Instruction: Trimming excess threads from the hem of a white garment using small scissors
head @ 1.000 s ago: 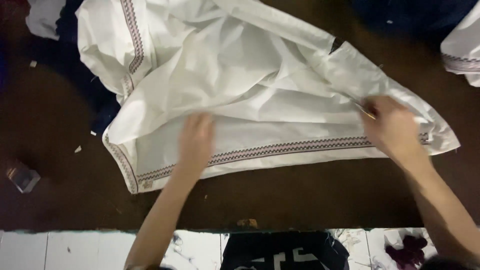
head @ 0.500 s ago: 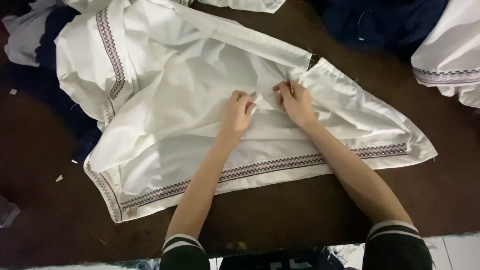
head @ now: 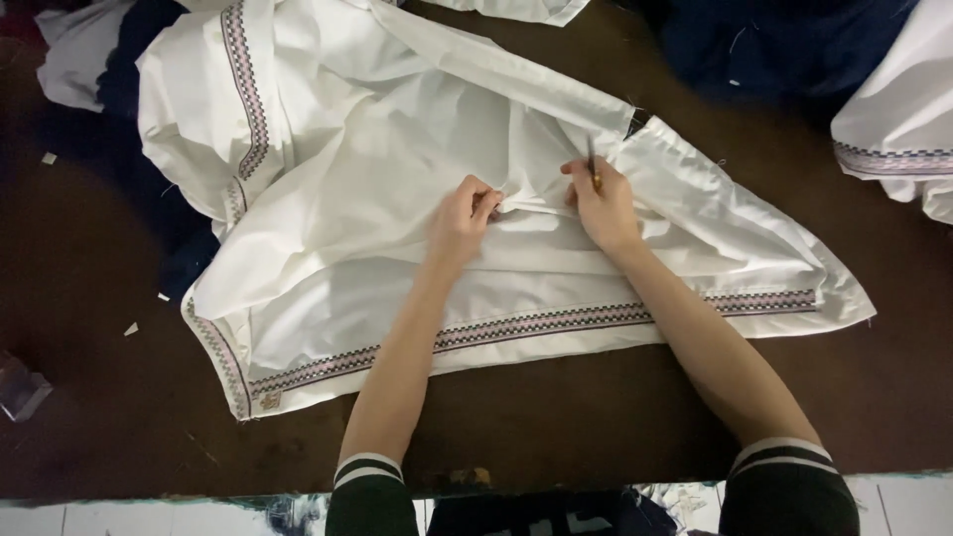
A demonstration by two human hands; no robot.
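Since a moment ago, we have kept both hands close together at the middle of the white garment [head: 397, 199], and the right one now shows a thin tool more plainly. Our left hand [head: 462, 220] is curled almost closed, its fingertips [head: 488, 203] pinching a small fold of the white cloth. Our right hand [head: 601, 203] is closed narrowly around a slim, dark pointed tool [head: 593, 169] that stands up between the fingers, its lower end at the same fold; we cannot tell what kind of tool it is. The garment lies spread and rumpled across the dark brown desk [head: 556, 417], with a patterned trim band [head: 516, 326] running along its near hem and another up its left edge. Dark blue cloth [head: 784, 50] lies at the far right of the desk, and beside it another white piece with trim [head: 893, 129]. Small scraps [head: 131, 329] lie on the desk to the left.
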